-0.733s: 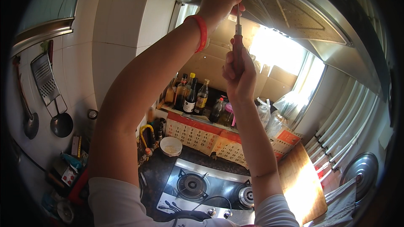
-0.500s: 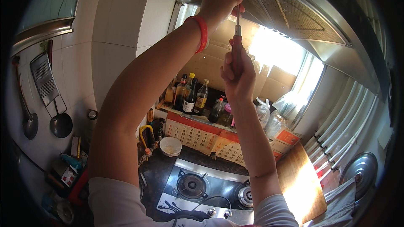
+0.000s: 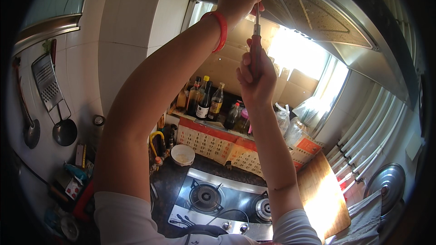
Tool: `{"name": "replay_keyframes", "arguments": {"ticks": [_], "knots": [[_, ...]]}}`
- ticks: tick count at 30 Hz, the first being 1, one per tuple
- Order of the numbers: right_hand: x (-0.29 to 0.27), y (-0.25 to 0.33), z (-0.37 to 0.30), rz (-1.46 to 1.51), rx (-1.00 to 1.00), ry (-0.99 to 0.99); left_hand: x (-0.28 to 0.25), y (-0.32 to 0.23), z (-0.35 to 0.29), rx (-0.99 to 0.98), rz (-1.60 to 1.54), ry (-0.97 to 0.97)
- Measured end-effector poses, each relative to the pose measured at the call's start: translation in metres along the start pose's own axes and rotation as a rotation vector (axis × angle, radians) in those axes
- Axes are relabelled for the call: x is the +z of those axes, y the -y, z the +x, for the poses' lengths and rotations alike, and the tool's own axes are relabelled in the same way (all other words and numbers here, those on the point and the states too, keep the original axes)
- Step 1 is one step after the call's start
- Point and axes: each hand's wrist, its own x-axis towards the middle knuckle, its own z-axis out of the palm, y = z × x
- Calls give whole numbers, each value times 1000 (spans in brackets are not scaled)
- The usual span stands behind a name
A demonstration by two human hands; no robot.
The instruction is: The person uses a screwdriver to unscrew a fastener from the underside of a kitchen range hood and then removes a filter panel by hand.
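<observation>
My right hand (image 3: 259,81) is wrapped round the red handle of a screwdriver (image 3: 256,47), which points upward under the range hood (image 3: 313,11). Higher up, my left hand (image 3: 237,4) has its thumb and fingers closed about the long metal shaft. The tip of the screwdriver runs past the top edge of the picture, so what it touches is hidden. A red band (image 3: 221,31) circles my left wrist. Beside the shaft, on the right, is the hood's mesh filter panel (image 3: 313,13).
Below my arms lies a two-burner gas stove (image 3: 206,197), with a white bowl (image 3: 183,155) behind it. Several sauce bottles (image 3: 203,104) stand on a ledge at the back. A wooden cutting board (image 3: 322,195) leans at right; a grater (image 3: 47,79) and ladle (image 3: 64,131) hang at left.
Both hands keep nearly the same place on the screwdriver. My left wrist and its band are turned slightly, and the whole view has shifted a little.
</observation>
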Motion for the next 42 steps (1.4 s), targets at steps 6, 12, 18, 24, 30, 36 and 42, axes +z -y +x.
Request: {"name": "replay_keyframes", "arguments": {"ticks": [6,12,18,24,30,36,42], "knots": [[4,0,0,40,3,-3,1,-1,2,-12,1,-16],[4,-5,3,107,31,22,-2,-4,1,-16,49,-40],[-6,-7,7,189,66,123,2,-8,-1,-35,133,-84],[2,-10,4,-32,-28,-28,-1,-3,3,-41,-4,-49],[5,-14,2,-254,-119,-144,-4,-3,1,-33,-9,-27],[-2,-12,4,-76,-44,-15,2,-2,1,-5,122,-83],[0,-17,6,89,31,81,-1,1,2,52,243,-111]]}}
